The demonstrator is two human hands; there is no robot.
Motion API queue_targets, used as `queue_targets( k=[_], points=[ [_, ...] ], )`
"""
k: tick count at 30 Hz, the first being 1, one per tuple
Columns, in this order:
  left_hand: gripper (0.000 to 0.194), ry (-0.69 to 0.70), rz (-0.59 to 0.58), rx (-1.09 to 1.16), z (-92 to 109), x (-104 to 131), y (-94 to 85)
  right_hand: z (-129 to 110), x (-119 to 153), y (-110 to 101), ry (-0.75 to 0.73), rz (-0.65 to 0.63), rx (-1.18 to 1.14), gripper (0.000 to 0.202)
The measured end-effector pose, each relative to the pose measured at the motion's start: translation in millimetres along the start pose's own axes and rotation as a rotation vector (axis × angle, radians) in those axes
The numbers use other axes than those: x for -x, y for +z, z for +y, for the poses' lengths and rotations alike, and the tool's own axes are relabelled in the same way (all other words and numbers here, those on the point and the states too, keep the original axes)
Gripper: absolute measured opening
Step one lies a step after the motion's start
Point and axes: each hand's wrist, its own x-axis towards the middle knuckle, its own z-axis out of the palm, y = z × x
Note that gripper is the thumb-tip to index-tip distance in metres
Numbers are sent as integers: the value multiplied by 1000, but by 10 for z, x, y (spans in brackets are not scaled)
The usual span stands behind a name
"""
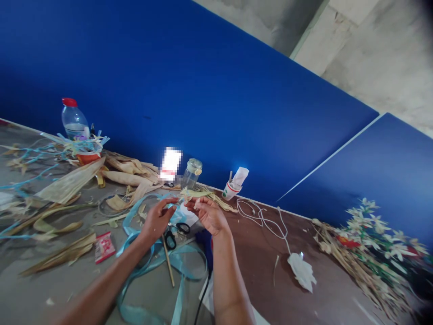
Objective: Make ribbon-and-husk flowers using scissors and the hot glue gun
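Observation:
My right hand (210,215) is raised above the table, its fingertips pinched on a small pale piece (196,204), which looks like husk. To its left my left hand (158,220) is held with thumb and fingers apart and nothing visible between them. Below and between the hands lie scissors (171,240) with black handles; their blades are partly hidden. Light blue ribbon (184,259) curls in loops beneath my wrists, with a thin stick (168,262) across it. A dark blue tool (204,246) with a black cord lies partly behind my right forearm.
Dried corn husks (126,176) spread over the left side, near a red-capped bottle (74,119) and a red snack packet (104,247). A glass jar (191,174), a paper cup (231,190) and a white cable (260,216) line the blue partition (216,90). White flowers (375,230) lie right.

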Motion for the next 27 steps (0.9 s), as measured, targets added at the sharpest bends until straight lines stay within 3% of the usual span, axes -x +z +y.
queue_targets(
  k=[5,14,20,27],
  points=[
    [42,-157,-141,216,112,39,22,-26,62,148,44,-105,-9,15],
    [41,-149,-238,324,203,33,-41,2,85,179,84,-154,6,22],
    [35,-139,-115,266,141,20,-49,-29,95,242,116,-110,42,26],
    [29,-172,-16,375,86,25,-51,20,49,182,-6,11,-22,18]
  ],
)
